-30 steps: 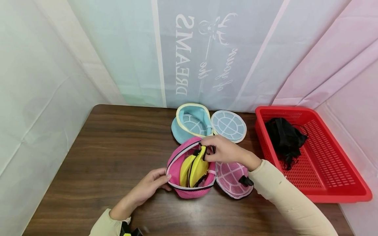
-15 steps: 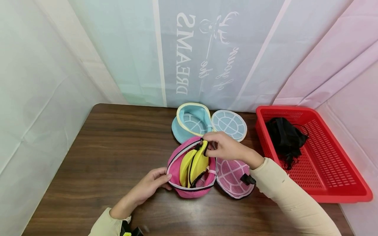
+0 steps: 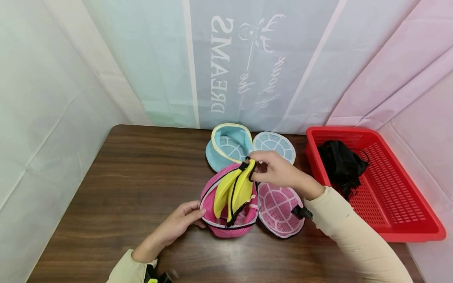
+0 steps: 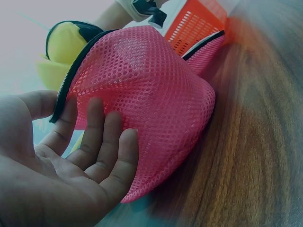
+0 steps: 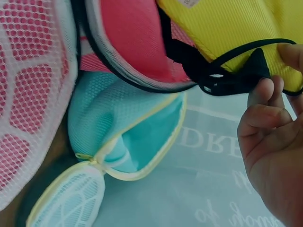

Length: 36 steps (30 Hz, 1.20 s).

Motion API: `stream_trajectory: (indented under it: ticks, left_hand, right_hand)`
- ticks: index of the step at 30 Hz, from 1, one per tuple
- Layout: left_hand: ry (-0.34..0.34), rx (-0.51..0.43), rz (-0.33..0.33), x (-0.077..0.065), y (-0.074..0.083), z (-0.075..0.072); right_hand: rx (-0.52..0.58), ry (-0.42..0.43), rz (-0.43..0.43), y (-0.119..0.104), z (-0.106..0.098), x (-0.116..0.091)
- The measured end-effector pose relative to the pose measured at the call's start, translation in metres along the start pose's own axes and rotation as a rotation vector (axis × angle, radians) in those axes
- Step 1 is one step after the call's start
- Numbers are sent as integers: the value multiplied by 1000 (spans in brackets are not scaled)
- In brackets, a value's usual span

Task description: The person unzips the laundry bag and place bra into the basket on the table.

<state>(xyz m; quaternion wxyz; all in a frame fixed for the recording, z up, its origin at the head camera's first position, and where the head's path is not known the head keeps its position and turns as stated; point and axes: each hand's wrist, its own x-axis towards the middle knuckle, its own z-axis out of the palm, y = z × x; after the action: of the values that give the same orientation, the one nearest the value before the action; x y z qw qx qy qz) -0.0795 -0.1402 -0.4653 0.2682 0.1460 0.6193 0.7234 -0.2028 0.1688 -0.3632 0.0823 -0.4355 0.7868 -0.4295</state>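
A pink mesh laundry bag (image 3: 229,232) stands with its mouth facing up and its round mesh lid (image 3: 279,214) folded out to the right. My left hand (image 3: 178,222) pinches the zippered rim between thumb and index finger, the other fingers loose beside the mesh (image 4: 147,94). At the mouth's far side, my right hand (image 3: 277,169) grips the top end of a yellow banana-shaped fabric pouch (image 3: 240,188) with black trim. The pouch's upper part rises above the rim, its lower end still within the opening. Up close, a black strap and loop (image 5: 227,78) hang by the right fingertips.
Behind the pink bag sits a blue mesh laundry bag (image 3: 214,155), mouth open, its round lid (image 3: 274,145) laid out rightward. A red perforated basket (image 3: 400,204) holding a black bundle (image 3: 341,163) stands at the right. A fabric backdrop (image 3: 162,70) borders the table.
My right hand has moved up and slightly right, drawing the banana-shaped pouch partway out of the pink bag. My left hand has stayed at the rim.
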Motion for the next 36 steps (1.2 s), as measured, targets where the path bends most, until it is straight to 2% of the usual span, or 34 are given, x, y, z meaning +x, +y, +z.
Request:
stream_trajectory:
  ticks: [8, 14, 23, 29, 32, 36]
  left_hand:
    - [4, -14, 10, 0, 0, -1]
    - [10, -9, -4, 0, 0, -1]
    - [3, -6, 2, 0, -2, 0]
    - [-4, -10, 14, 0, -2, 1]
    - [-4, -6, 16, 0, -2, 1]
    - [-3, 0, 14, 0, -1, 1]
  right_hand:
    - [-15, 101, 143, -9, -19, -5]
    - [-19, 123, 222, -15, -35, -10]
    - [86, 133, 323, -24, -67, -23]
    - [160, 150, 338, -29, -95, -41]
    - [125, 162, 359, -31, -110, -53]
    - [30, 161, 427, -32, -128, -68]
